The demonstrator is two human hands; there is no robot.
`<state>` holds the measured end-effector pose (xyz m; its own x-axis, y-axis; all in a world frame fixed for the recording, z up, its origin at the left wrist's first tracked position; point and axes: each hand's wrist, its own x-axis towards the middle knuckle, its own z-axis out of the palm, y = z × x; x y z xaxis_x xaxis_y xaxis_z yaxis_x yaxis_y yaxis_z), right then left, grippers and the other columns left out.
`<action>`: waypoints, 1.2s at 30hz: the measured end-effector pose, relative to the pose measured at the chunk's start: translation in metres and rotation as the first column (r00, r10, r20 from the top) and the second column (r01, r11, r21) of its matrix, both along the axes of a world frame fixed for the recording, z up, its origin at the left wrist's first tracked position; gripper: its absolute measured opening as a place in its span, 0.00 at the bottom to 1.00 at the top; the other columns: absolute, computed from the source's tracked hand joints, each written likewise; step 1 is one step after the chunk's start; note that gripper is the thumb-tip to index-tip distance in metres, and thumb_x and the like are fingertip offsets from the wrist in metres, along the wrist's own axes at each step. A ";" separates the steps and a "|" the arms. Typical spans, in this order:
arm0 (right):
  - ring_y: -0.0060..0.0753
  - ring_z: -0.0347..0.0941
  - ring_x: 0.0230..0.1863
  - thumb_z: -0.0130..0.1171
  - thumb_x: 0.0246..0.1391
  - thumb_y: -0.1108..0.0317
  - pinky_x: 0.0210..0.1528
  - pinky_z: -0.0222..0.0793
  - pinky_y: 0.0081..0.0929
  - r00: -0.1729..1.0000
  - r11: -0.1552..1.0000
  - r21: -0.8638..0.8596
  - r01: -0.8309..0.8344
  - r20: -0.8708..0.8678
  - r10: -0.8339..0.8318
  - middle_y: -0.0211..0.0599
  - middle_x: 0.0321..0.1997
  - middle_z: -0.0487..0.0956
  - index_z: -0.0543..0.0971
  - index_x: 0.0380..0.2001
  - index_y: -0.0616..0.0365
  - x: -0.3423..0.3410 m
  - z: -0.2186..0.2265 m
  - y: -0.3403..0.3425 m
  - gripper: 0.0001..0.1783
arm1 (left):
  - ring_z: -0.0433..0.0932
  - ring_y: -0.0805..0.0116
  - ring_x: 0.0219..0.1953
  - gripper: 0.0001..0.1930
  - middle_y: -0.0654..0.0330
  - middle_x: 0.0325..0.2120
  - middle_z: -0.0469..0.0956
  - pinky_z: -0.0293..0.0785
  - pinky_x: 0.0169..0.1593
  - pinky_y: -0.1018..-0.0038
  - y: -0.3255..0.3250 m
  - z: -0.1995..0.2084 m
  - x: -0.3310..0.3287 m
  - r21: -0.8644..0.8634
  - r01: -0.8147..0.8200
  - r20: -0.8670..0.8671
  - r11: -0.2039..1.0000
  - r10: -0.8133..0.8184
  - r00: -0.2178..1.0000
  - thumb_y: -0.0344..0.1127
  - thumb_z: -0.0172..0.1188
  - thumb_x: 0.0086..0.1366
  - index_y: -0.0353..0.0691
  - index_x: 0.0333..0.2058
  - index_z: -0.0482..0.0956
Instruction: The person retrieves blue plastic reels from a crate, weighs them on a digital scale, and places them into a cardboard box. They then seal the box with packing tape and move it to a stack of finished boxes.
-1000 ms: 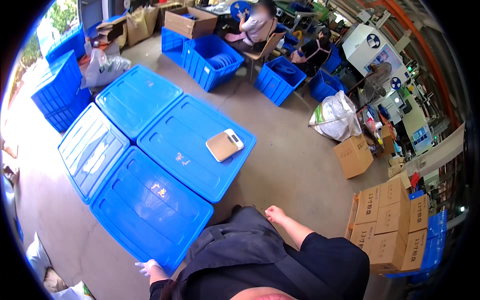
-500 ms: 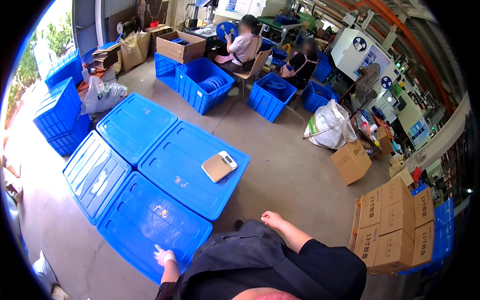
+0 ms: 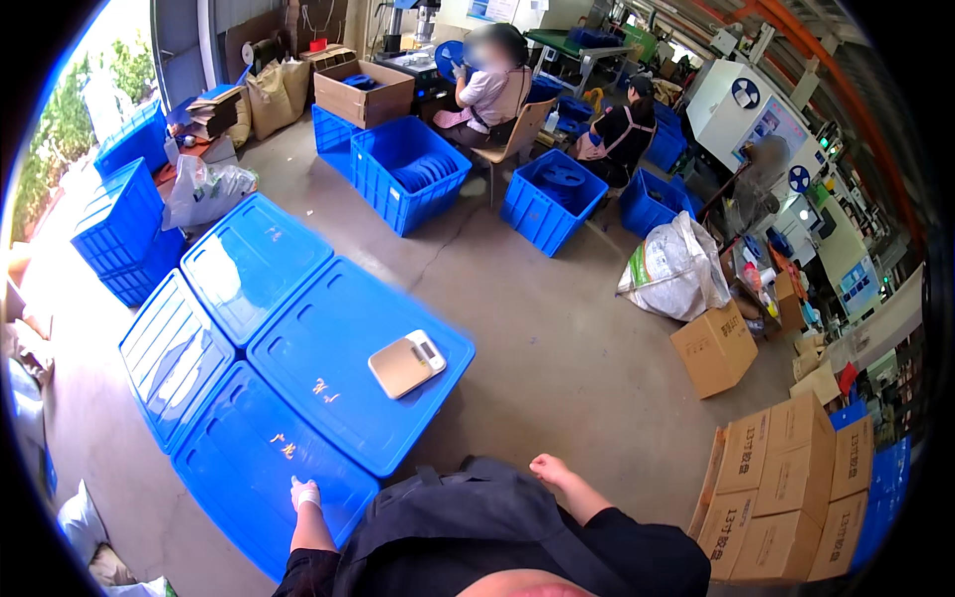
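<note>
My left hand (image 3: pixel 305 493), partly covered in white at the palm and wrist, is over the near blue lid (image 3: pixel 239 453). Its fingers are stretched apart with nothing in them; whether they touch the lid I cannot tell. Out to the right, my right hand (image 3: pixel 548 468) hangs beside my body above the floor, its fingers curled in and nothing showing in them. On the neighbouring blue lid (image 3: pixel 298 328) lies a kitchen scale (image 3: pixel 407 364) with a beige plate and a white display end, apart from both hands. Two more lidded bins adjoin these.
Open blue bins (image 3: pixel 398 204) holding blue reels stand ahead, near two seated people (image 3: pixel 492 95), (image 3: pixel 625 134). Stacked cartons (image 3: pixel 781 488) are at the right. A single carton (image 3: pixel 714 348) and a white sack (image 3: pixel 676 269) stand farther off. Blue crates (image 3: pixel 124 224) are stacked at the left.
The lidded bins and scale have shifted left in view, and the far things slightly right and down. My left hand is higher and farther left in the picture. My right hand stays by my side.
</note>
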<state>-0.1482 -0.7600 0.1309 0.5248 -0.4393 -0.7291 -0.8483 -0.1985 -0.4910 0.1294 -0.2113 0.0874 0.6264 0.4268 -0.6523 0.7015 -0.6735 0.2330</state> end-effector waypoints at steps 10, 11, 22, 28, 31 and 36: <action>0.22 0.74 0.32 0.57 0.58 0.57 0.33 0.70 0.24 0.963 0.962 -0.054 0.268 0.000 -0.268 0.28 0.38 0.78 0.75 0.43 0.51 -0.024 0.024 -0.139 0.14 | 0.72 0.62 0.29 0.42 0.51 0.37 0.75 0.72 0.36 0.67 -0.161 -0.046 0.019 -0.459 -0.308 0.033 0.833 0.363 0.931 0.32 0.55 0.57 0.49 0.69 0.45; 0.23 0.73 0.32 0.56 0.59 0.56 0.31 0.70 0.23 0.957 0.956 -0.060 0.288 -0.019 -0.290 0.27 0.38 0.78 0.75 0.43 0.50 -0.031 0.021 -0.149 0.13 | 0.73 0.61 0.31 0.42 0.50 0.39 0.75 0.72 0.38 0.66 -0.163 -0.055 0.015 -0.334 -0.313 0.000 0.889 0.332 0.943 0.32 0.55 0.58 0.50 0.69 0.44; 0.23 0.74 0.35 0.57 0.58 0.54 0.32 0.70 0.23 0.964 0.967 0.031 0.252 -0.100 -0.248 0.28 0.39 0.78 0.75 0.45 0.50 0.010 0.031 -0.144 0.16 | 0.74 0.57 0.50 0.47 0.48 0.48 0.76 0.61 0.60 0.69 -0.075 -0.114 0.041 -0.478 -0.867 -0.151 -0.137 0.986 -0.072 0.73 0.41 0.61 0.23 0.50 0.71; 0.20 0.73 0.35 0.57 0.59 0.56 0.33 0.68 0.23 0.959 0.960 0.054 0.276 0.055 -0.279 0.26 0.41 0.77 0.74 0.47 0.50 0.056 0.038 -0.144 0.16 | 0.74 0.62 0.45 0.49 0.52 0.42 0.78 0.68 0.52 0.70 -0.097 -0.114 0.091 -0.551 -0.822 -0.299 -0.141 0.954 0.036 0.76 0.41 0.59 0.24 0.47 0.72; 0.20 0.73 0.35 0.56 0.59 0.57 0.34 0.68 0.23 0.945 0.946 0.079 0.314 0.067 -0.319 0.26 0.41 0.77 0.74 0.47 0.50 0.066 0.031 -0.141 0.15 | 0.74 0.62 0.46 0.42 0.51 0.43 0.77 0.68 0.53 0.69 -0.072 -0.101 0.129 -0.215 -0.888 -0.289 0.406 0.842 0.455 0.71 0.43 0.61 0.32 0.53 0.68; 0.22 0.74 0.33 0.58 0.57 0.59 0.39 0.70 0.24 0.918 0.920 0.062 0.386 0.068 -0.390 0.31 0.38 0.78 0.76 0.44 0.57 0.059 0.044 -0.128 0.16 | 0.74 0.60 0.46 0.35 0.50 0.43 0.76 0.67 0.54 0.66 -0.128 -0.086 0.166 0.009 -0.767 -0.076 0.642 0.765 0.640 0.58 0.45 0.66 0.44 0.65 0.53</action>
<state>-0.0893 -0.8882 0.1752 0.3758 -0.5867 -0.7173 -0.8128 0.1631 -0.5593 0.2954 -0.3394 0.0015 0.0369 0.7189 -0.6942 0.9781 0.1164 0.1725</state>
